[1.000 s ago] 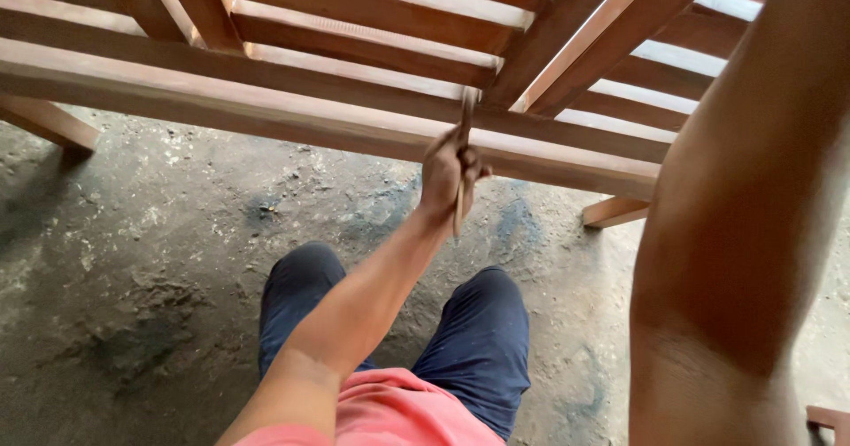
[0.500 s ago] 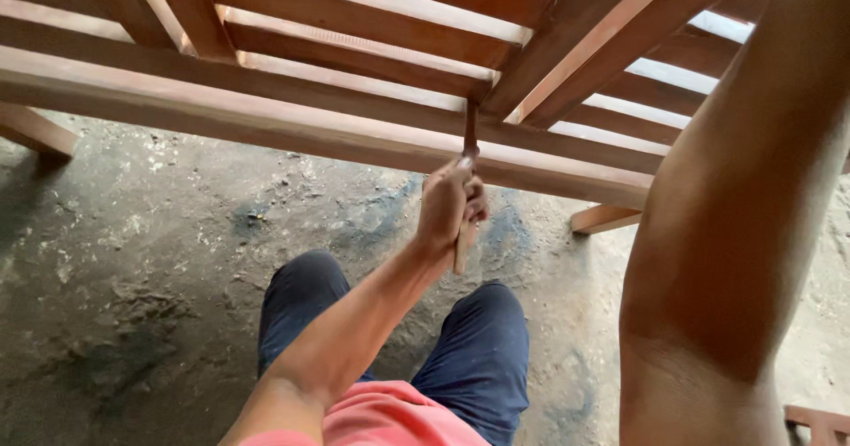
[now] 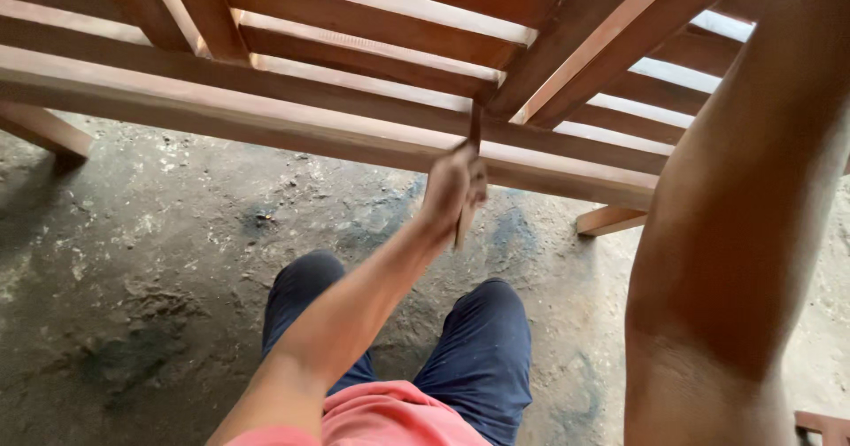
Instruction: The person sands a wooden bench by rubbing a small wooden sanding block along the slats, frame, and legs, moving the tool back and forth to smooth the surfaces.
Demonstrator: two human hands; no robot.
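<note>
**Count from the head camera**

I count one slatted brown wooden frame [image 3: 292,127], with two of its short wooden legs [image 3: 40,127] showing on the ground. I see one thin wood-handled tool [image 3: 467,189], one hand [image 3: 453,185] gripping it, two bare arms, and two knees in dark blue trousers [image 3: 482,357].

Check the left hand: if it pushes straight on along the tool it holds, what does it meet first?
Likely the reddish-brown wooden slatted frame: the left hand holds a thin wooden-handled tool whose tip already sits at a rail joint. Depth is unclear.
</note>
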